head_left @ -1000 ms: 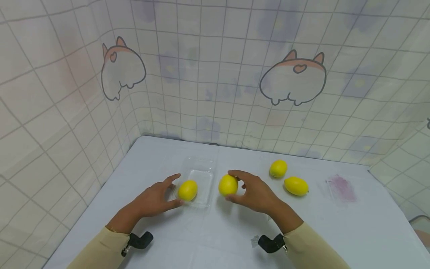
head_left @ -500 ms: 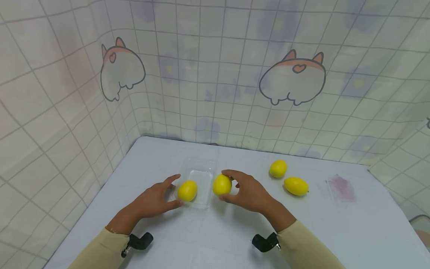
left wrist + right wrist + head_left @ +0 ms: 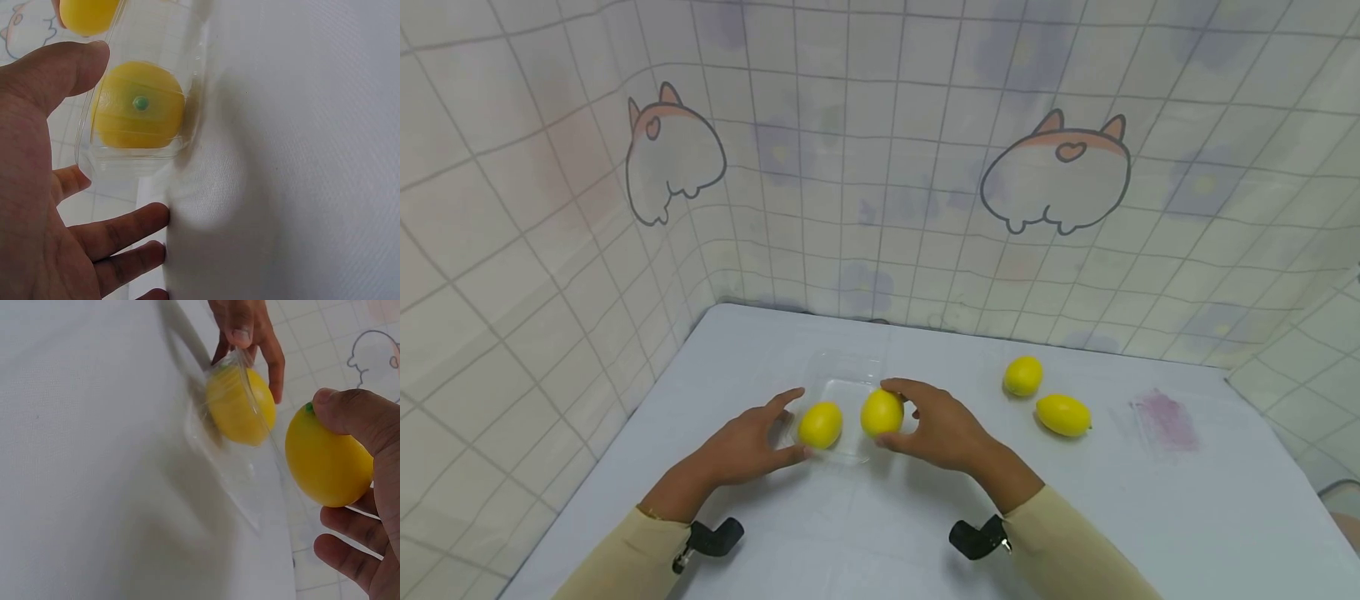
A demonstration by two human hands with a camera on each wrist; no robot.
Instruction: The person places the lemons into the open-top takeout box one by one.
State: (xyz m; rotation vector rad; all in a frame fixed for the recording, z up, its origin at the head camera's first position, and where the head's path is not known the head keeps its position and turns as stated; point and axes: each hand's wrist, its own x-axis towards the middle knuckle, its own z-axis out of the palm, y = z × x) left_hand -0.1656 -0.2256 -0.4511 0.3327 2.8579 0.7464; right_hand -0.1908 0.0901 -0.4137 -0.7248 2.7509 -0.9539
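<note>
My right hand [image 3: 945,425] pinches a yellow lemon [image 3: 882,412] between thumb and fingers, over the right side of a clear plastic container [image 3: 844,390]. In the right wrist view, the held lemon [image 3: 326,459] shows a green stem end beside the thumb. Another lemon [image 3: 820,425] sits inside the container at its near left. My left hand [image 3: 741,446] spreads around that corner, its thumb right at the container's rim. From the left wrist view, the other fingers [image 3: 128,230] reach out beside the container [image 3: 178,25], fairly straight.
Two more lemons lie at the right back of the white table, a rounder one [image 3: 1022,376] and a longer one [image 3: 1063,415]. Farther right is a pinkish translucent patch [image 3: 1165,419]. A grid-patterned curtain [image 3: 910,183] hangs behind the table and along its left side.
My right hand has carried its lemon leftward, from beside the container to over its right part. My left hand and the lemon in the container have stayed in place.
</note>
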